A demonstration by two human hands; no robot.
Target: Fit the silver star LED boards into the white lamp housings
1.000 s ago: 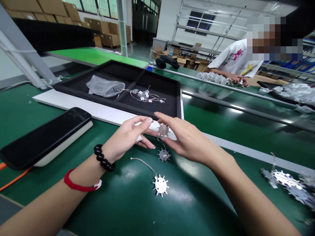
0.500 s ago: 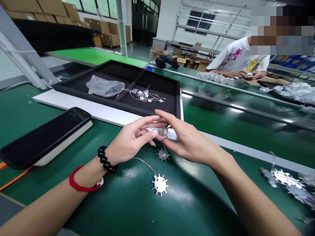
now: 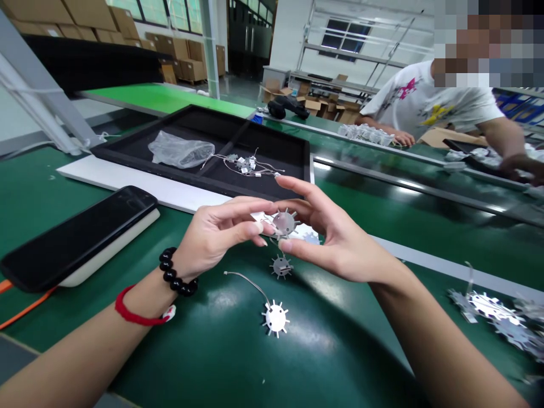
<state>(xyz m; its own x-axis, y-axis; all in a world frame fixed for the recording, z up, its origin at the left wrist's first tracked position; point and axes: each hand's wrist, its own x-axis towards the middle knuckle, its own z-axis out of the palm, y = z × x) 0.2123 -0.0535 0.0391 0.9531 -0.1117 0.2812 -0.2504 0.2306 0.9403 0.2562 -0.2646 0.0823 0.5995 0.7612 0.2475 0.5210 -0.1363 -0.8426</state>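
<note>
A spoked, gear-like metal disc (image 3: pixel 285 223) is held up between the fingers and thumb of my right hand (image 3: pixel 329 235), its flat face turned toward me. My left hand (image 3: pixel 219 229) is closed in a pinch against the disc's left side. A small white tag (image 3: pixel 258 217) shows between its fingertips, and the fingers partly hide it. Below my hands a dark spoked disc (image 3: pixel 281 266) is near the table surface. Closer to me, a bright spoked disc (image 3: pixel 276 318) lies flat with a thin wire (image 3: pixel 249 282) running up to a small connector.
A black tray (image 3: pixel 170 175) holds a clear plastic bag (image 3: pixel 181 150) and wired discs with white tags (image 3: pixel 246 164). A black device (image 3: pixel 80 232) with an orange cable lies left. More spoked discs (image 3: pixel 497 314) are piled right. Across the line, a person in a white shirt (image 3: pixel 429 96) reaches sideways.
My hands have tilted the disc up, so its face now shows, and my right fingers have spread wider. My left hand has shifted slightly left. The other person's arm has reached out right.
</note>
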